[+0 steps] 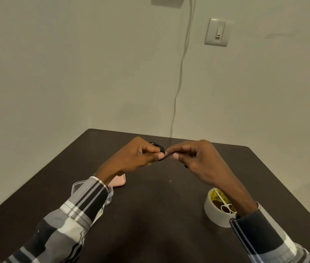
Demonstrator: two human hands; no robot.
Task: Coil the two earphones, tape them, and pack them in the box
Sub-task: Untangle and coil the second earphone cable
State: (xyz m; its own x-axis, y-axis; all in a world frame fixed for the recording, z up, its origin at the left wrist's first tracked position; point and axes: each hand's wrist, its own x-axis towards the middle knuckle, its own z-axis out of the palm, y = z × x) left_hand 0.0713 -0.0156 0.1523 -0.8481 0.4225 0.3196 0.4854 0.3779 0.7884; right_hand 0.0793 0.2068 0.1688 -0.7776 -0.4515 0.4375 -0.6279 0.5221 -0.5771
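Observation:
Both hands are raised over the dark table (150, 215) and meet at its far middle. My left hand (140, 154) pinches a coiled black earphone (160, 148), whose loops show above its fingers. My right hand (194, 156) pinches the same black cable from the right side; a dark end pokes out under its palm. A small yellow bit shows just below the left hand. A clear plastic box (110, 194) sits at the left, mostly hidden by my left sleeve. A roll of tape (214, 211) stands at the right.
Small white-handled scissors (224, 204) lie across the top of the tape roll. A pink lid or case (119, 181) lies beside the clear box. A white cable (180, 73) hangs down the wall behind the table, near a light switch (217, 32).

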